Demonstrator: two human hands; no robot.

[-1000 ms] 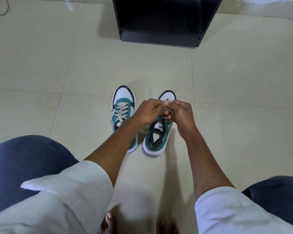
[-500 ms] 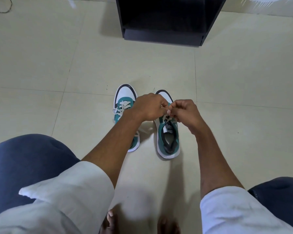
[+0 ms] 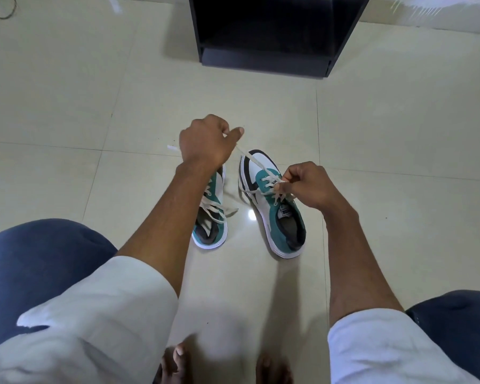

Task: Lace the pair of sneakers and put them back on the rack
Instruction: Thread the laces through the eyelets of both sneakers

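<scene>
Lace [image 3: 257, 164] drawn taut from the right sneaker [image 3: 272, 206], mid-floor, near side of the black rack [image 3: 263, 62]. Its free end is pinched by the left hand [image 3: 205, 142], pulled far and left; the crossing at the eyelets is pinched by the right hand [image 3: 308, 187]. Left sneaker [image 3: 211, 220] is partly hidden just beside it. Cord is judged soft, limp and light; best held near the tip. Sneakers are judged light, liftable at the heel collar.

Tongue label [image 3: 285, 211] print too blurred to read.

bright, even | glare on floor [image 3: 251, 216] | edges bowed
</scene>
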